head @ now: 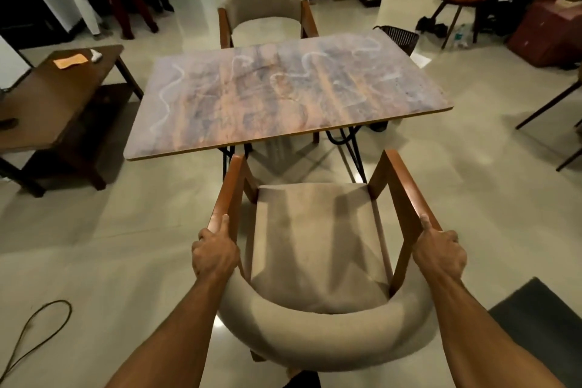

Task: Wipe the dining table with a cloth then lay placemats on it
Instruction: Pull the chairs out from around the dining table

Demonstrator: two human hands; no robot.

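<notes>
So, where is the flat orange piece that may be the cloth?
In the head view, the orange piece lies far left on the brown side table, left of the dining table, close beside a small white object.

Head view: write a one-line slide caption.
The left hand and right hand grip the wooden arms of the beige chair before the streak-marked dining table.
</notes>
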